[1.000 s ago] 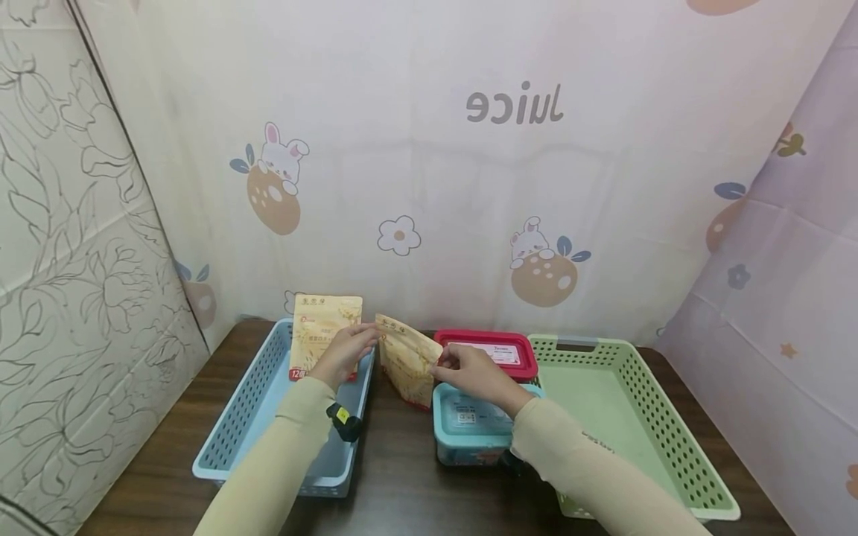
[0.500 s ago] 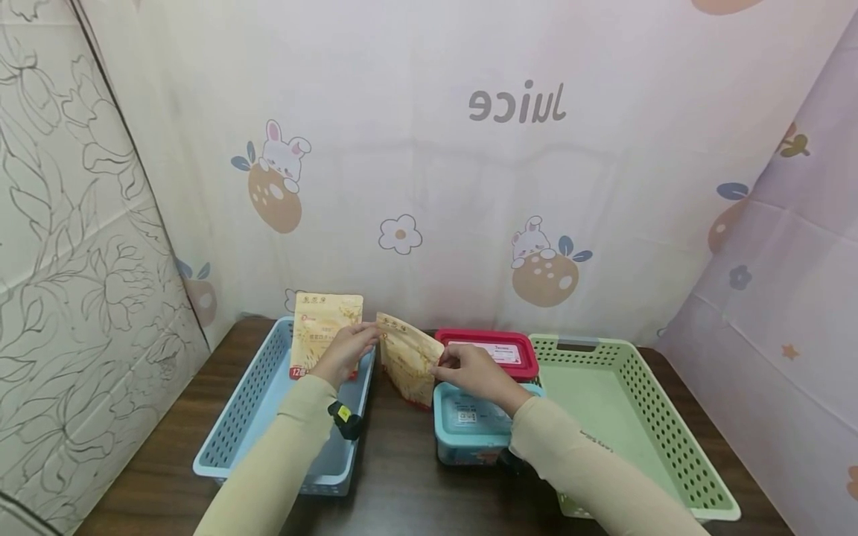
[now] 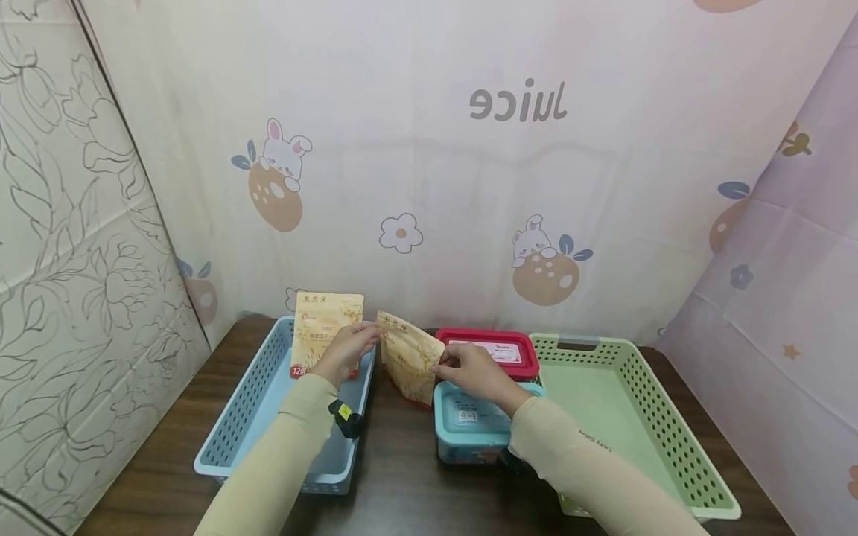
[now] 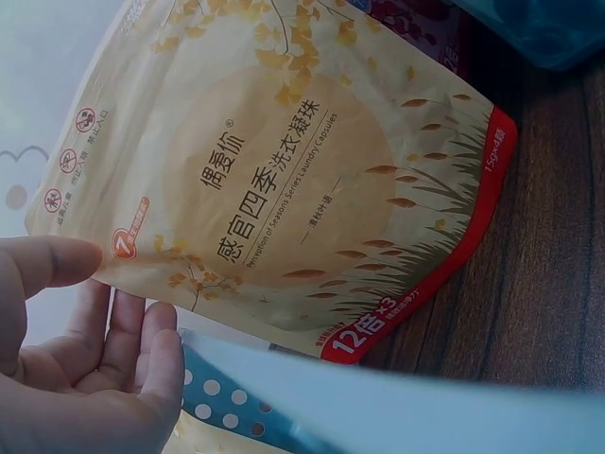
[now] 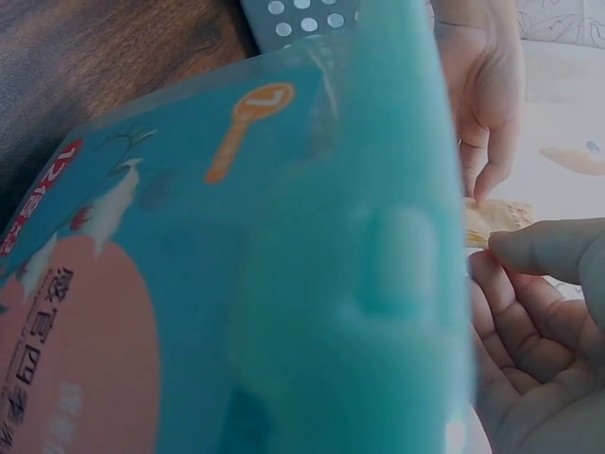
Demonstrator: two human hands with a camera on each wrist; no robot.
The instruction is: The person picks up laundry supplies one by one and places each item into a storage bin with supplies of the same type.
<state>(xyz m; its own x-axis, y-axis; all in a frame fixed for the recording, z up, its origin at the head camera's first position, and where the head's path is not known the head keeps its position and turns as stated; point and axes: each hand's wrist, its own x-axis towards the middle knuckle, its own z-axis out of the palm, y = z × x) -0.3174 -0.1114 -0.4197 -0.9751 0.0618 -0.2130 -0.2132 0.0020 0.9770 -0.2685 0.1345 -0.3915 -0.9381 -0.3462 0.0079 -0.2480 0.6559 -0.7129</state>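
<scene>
A yellow laundry-capsule pouch [image 3: 409,361] with a red bottom band stands turned at an angle between the blue basket [image 3: 231,430] and the plastic boxes. Its upper left edge is pinched by my left hand [image 3: 347,353], thumb on the printed face in the left wrist view. The right upper corner sits between the thumb and fingers of my right hand [image 3: 474,374]. Another yellow pouch [image 3: 320,321] stands upright in the blue basket, partly behind the left hand. Under the right forearm is a teal-lidded box [image 3: 469,439]; its side fills much of the right wrist view.
Behind the teal-lidded box lies a red-lidded box [image 3: 525,357]. A green basket [image 3: 603,394] stands at the right. Dark wooden tabletop [image 3: 395,461] shows between the blue basket and the boxes. A printed curtain [image 3: 429,186] hangs close behind everything.
</scene>
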